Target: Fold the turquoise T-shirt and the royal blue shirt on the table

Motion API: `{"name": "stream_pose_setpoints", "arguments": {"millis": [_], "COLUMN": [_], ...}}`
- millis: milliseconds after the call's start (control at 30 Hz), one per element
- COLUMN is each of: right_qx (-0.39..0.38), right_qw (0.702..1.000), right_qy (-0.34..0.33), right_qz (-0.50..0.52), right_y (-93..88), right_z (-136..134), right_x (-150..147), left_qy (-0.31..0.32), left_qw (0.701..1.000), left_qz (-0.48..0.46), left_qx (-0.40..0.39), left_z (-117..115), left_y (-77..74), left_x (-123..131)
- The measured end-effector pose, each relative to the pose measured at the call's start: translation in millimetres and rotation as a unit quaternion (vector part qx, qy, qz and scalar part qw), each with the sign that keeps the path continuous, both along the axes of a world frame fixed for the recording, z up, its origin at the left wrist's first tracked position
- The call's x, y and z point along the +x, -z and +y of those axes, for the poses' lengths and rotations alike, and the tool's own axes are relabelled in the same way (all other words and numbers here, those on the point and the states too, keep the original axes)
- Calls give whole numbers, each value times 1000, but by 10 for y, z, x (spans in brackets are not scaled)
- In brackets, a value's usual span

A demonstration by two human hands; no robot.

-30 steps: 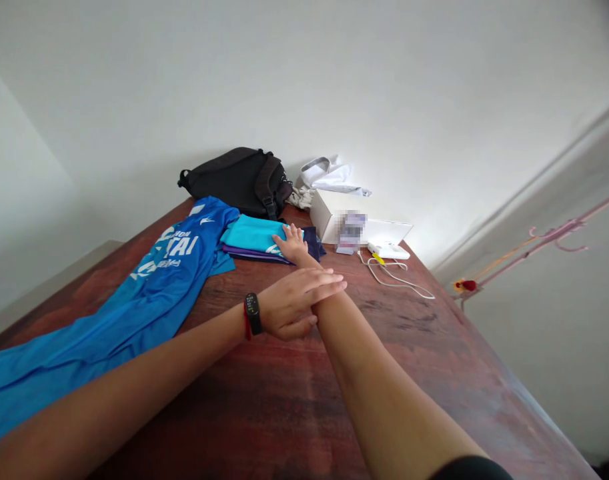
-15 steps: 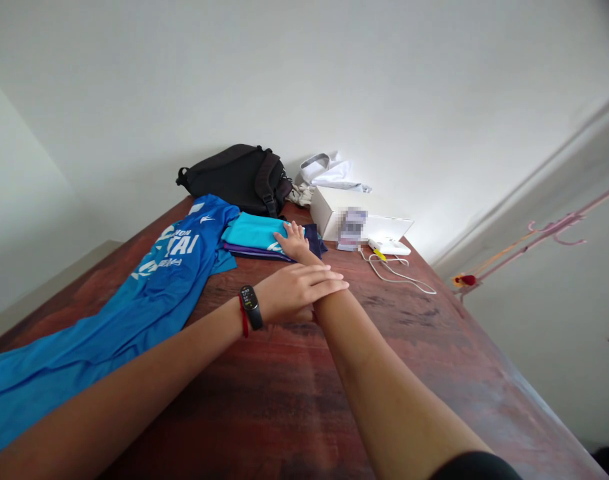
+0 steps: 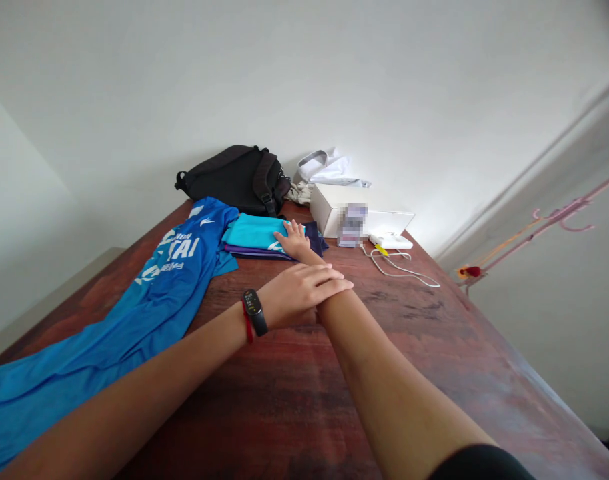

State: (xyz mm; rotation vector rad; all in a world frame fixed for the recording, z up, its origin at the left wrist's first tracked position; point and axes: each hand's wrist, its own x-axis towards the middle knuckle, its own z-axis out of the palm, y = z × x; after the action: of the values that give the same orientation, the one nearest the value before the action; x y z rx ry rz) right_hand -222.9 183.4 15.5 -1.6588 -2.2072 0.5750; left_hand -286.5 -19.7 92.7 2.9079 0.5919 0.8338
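A folded stack of cloth lies near the far edge of the table, with a teal cloth on top of a purple cloth and a navy cloth showing at its right end. The right hand rests on that end, its fingers spread wide and flat across the teal and navy layers, pressing on the stack without gripping it. The left hand lies across the right forearm just behind the wrist, its fingers straight, close together and holding nothing. A black fitness band and a red thread circle the left wrist.

Just left of the stack, a blue jersey with white lettering spreads toward the table's near left corner and runs out of view. A black backpack sits behind the stack at the far edge. To the right, near the far corner, stands a white box with a blurred card against its front. A white device lies just beside it, trailing a white cable across the table.
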Motion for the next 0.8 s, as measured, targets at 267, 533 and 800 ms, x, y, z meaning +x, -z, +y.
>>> {"name": "stream_pose_setpoints", "arguments": {"millis": [267, 533, 800], "right_qx": [-4, 3, 9], "right_qw": [1000, 1000, 1000], "right_qy": [13, 17, 18], "right_qz": [6, 16, 23], "right_y": [-1, 6, 33], "right_z": [-7, -18, -1], "right_x": [-9, -4, -1], "left_qy": [79, 92, 91], "left_qw": [997, 996, 995], "left_qz": [10, 0, 16], "left_qx": [-13, 2, 30], "left_z": [-326, -346, -348], "left_y": [-156, -170, -178], "left_x": [177, 225, 253]}}
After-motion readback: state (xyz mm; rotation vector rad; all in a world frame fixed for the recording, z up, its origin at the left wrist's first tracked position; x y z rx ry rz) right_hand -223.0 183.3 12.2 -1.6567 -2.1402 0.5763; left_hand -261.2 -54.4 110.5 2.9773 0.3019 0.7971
